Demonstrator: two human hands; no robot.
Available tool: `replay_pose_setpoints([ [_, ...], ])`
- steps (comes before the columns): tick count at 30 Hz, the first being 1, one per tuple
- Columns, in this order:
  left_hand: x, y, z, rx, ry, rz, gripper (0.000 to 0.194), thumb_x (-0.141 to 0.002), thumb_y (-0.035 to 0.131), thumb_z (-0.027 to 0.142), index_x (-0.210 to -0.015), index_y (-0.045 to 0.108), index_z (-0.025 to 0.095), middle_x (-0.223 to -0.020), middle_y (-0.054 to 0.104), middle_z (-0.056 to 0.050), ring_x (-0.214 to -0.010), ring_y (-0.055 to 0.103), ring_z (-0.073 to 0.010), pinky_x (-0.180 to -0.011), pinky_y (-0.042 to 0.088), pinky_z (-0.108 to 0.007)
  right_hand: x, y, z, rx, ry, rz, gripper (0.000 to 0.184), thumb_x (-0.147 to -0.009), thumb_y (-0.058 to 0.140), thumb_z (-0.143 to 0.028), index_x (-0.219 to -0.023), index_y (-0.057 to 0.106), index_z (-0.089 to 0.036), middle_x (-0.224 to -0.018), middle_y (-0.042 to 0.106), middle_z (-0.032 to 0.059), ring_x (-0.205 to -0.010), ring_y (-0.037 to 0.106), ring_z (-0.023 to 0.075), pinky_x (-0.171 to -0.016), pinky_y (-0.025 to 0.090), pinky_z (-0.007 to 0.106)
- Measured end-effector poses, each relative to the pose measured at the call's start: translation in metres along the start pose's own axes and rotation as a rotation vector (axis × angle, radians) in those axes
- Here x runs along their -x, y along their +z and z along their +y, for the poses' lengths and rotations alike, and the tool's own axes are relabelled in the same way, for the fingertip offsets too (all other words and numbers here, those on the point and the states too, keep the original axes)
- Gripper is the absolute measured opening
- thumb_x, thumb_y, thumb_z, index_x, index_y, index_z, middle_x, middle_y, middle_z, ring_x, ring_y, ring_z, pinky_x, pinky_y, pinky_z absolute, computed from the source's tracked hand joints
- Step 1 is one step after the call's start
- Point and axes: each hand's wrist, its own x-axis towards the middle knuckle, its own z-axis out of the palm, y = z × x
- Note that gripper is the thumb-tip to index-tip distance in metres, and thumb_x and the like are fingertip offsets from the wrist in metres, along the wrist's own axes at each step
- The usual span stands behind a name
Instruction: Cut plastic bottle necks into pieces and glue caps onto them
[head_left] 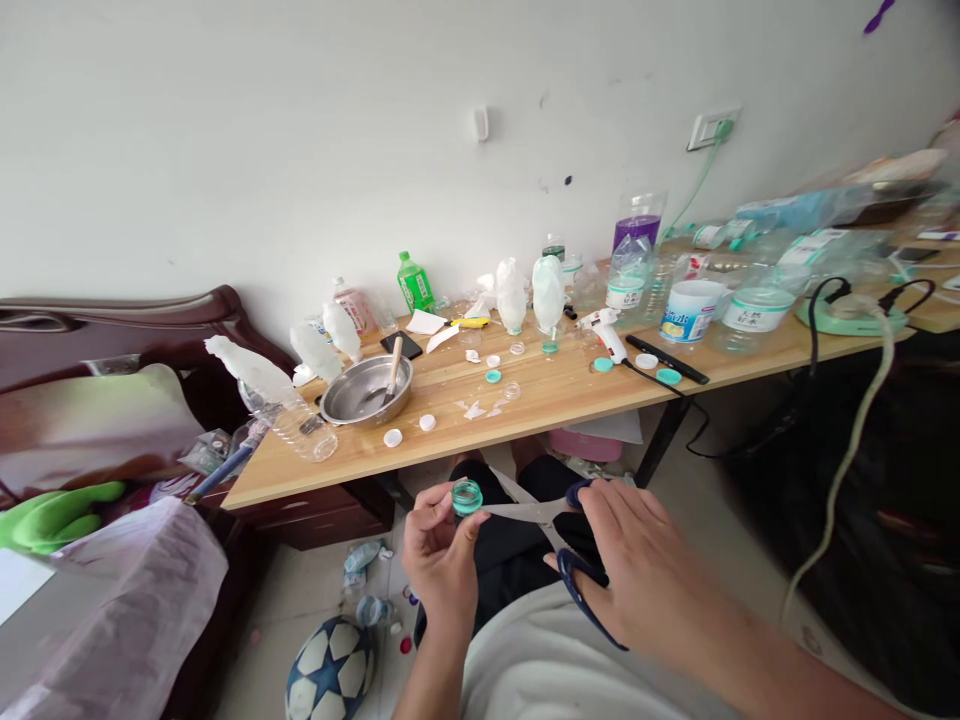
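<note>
My left hand (441, 552) pinches a small clear bottle neck with a teal ring (467, 496), held up in front of my lap. My right hand (626, 555) is closed around the dark blue handles of a pair of scissors (541, 520). The scissor blades are parted and their tips reach the bottle neck. Both hands hover below the front edge of the wooden table (570, 395).
On the table stand a metal bowl with a tool (367, 390), several plastic bottles (300, 415), loose caps (393, 437), a white glue gun (607, 335) and a white tub (688, 310). A football (330, 670) lies on the floor. A cable (847, 460) hangs at right.
</note>
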Motion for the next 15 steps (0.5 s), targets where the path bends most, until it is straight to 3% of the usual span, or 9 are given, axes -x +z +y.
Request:
replay_pose_setpoints([
  [5, 0.01, 0.004, 0.003, 0.081, -0.348, 0.116, 0.027, -0.075, 0.079, 0.025, -0.086, 0.055, 0.02, -0.092, 0.07, -0.001, -0.085, 0.071, -0.0146, -0.082, 0.055, -0.028, 0.0, 0.006, -0.012, 0.033, 0.021, 0.09, 0.024, -0.09, 0.054, -0.037, -0.099, 0.052, -0.014, -0.091, 0.056, 0.0107, -0.089, 0.054, 0.0295, -0.077, 0.041, 0.043],
  [12, 0.002, 0.007, 0.015, 0.051, -0.546, 0.039, 0.039, -0.074, 0.08, 0.029, -0.108, 0.063, 0.022, -0.092, 0.069, -0.001, -0.083, 0.066, -0.0108, -0.08, 0.052, -0.021, -0.002, 0.006, -0.003, 0.078, -0.015, 0.084, 0.022, -0.083, 0.063, -0.029, -0.097, 0.053, -0.016, -0.092, 0.059, 0.0111, -0.089, 0.055, 0.0301, -0.078, 0.041, 0.043],
  [15, 0.0, 0.009, 0.018, 0.061, -0.597, 0.002, 0.038, -0.074, 0.079, 0.031, -0.108, 0.067, 0.019, -0.095, 0.069, -0.003, -0.084, 0.066, -0.0118, -0.081, 0.052, -0.022, -0.002, 0.005, 0.0, 0.085, -0.015, 0.051, 0.02, -0.083, 0.062, -0.028, -0.096, 0.054, -0.016, -0.092, 0.06, 0.0104, -0.089, 0.055, 0.0301, -0.078, 0.041, 0.043],
])
